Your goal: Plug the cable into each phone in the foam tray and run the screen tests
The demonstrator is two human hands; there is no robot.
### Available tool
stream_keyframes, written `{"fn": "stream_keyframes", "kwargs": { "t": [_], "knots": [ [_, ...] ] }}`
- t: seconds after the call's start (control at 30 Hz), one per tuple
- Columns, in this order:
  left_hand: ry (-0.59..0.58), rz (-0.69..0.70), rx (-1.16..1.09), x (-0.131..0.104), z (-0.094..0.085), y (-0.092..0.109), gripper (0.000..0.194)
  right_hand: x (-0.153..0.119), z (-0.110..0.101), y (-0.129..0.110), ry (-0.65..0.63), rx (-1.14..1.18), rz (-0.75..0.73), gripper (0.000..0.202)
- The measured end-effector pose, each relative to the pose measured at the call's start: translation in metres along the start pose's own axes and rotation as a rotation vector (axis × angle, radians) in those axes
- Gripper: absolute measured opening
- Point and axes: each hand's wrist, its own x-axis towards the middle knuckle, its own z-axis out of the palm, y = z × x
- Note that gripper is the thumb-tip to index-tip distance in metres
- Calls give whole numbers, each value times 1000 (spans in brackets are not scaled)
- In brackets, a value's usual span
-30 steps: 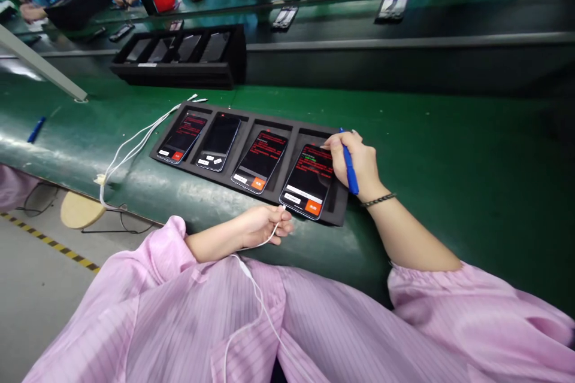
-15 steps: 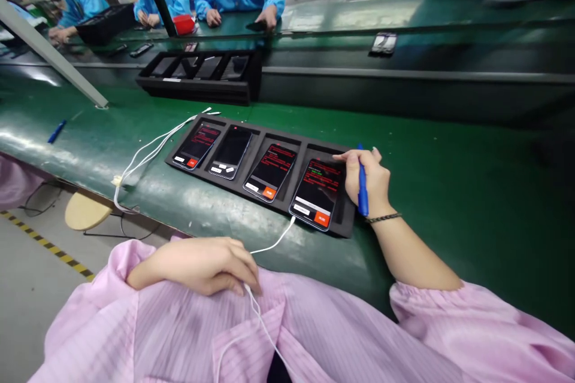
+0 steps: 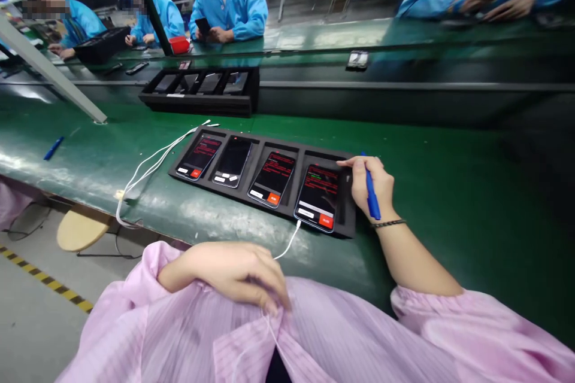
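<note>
My right hand [image 3: 372,182] is closed round a blue pen [image 3: 371,194]. Its index finger reaches to the upper right edge of the rightmost smartphone [image 3: 317,194], whose lit screen shows red and green text. That phone lies in the last compartment of a black foam tray [image 3: 291,215], which holds several smartphones. A white cable [image 3: 290,245] is plugged into its lower end and runs toward my left hand [image 3: 240,272]. The left hand is low against the pink smock, its fingers bent together on the white cable; part of the grip is hidden.
A second black tray [image 3: 197,105] with phones stands behind, near the raised dark ledge. Loose white cables [image 3: 150,161] and another blue pen [image 3: 54,148] lie on the left of the green bench [image 3: 449,191]. Across it, people in blue jackets [image 3: 242,0] work.
My left hand has shifted right and slightly down along the smock. My right hand stays by the rightmost phone with the pen. Across the bench, a person has raised a phone.
</note>
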Motion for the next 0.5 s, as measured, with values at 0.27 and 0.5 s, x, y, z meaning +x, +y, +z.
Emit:
{"fn": "stream_keyframes", "kwargs": {
  "t": [0.27,0.5],
  "knots": [
    [119,-97,-54,-22,7,-12,18,-4,-11,7,-15,34,71,46],
    [525,211,291,-10,20,3,25,-4,-7,7,-48,72,88,56]
  ]
}}
